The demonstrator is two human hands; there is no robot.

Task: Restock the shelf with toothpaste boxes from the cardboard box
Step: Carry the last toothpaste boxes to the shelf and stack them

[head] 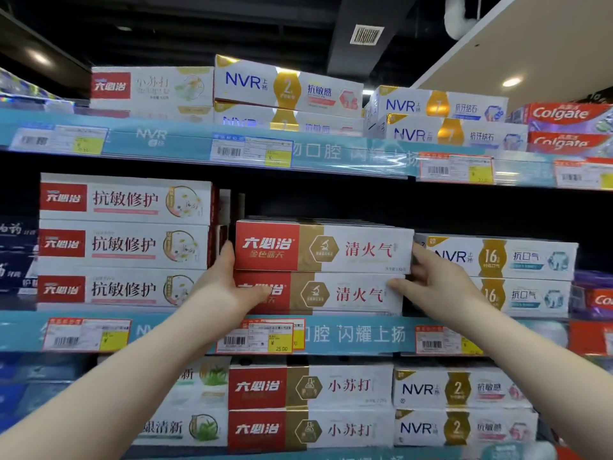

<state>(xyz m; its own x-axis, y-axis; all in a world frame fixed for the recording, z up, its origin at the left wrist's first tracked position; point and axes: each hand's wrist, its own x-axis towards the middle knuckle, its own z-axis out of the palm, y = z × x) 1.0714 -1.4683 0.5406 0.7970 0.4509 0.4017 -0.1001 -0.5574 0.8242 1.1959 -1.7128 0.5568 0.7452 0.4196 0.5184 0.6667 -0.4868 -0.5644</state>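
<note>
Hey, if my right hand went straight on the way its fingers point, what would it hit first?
The right end of the upper red-and-gold toothpaste box. Your right hand points left and into the shelf, and its fingertips look to be at that stack now. Depth is hard to judge.

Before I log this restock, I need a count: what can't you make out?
Head view:
- Cardboard box: out of frame.
- Rows behind the red-gold boxes: hidden by the front ones.
- Lower box's left end: covered by the left hand.
- Colgate boxes: cut by the right edge.
- Tag small print: blurred.
</note>
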